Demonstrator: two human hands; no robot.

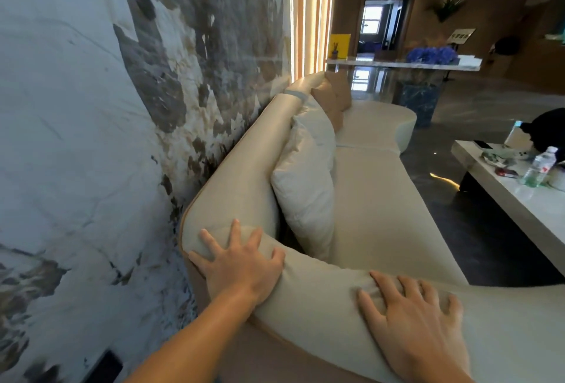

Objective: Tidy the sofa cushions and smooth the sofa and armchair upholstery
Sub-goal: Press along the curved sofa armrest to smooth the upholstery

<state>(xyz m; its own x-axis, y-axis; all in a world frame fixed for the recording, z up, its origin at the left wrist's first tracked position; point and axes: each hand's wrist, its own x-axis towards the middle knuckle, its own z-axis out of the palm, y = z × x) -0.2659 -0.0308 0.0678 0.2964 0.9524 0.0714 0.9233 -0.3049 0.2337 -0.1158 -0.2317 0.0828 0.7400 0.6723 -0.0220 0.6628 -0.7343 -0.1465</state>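
A long cream sofa (376, 199) runs away from me along a marble wall. My left hand (238, 263) lies flat with fingers spread on the rounded corner where backrest meets armrest. My right hand (412, 318) presses flat, fingers apart, on the top of the near armrest. Neither hand holds anything. A white cushion (302, 187) leans upright against the backrest, a second white cushion (318, 126) stands behind it, and two tan cushions (331, 100) sit farther along.
A marble wall (91, 138) stands close on the left. A low white table (526, 205) at right carries a water bottle (539, 167) and small items. Dark glossy floor (477, 239) lies between sofa and table. A counter with blue flowers (432, 55) stands far back.
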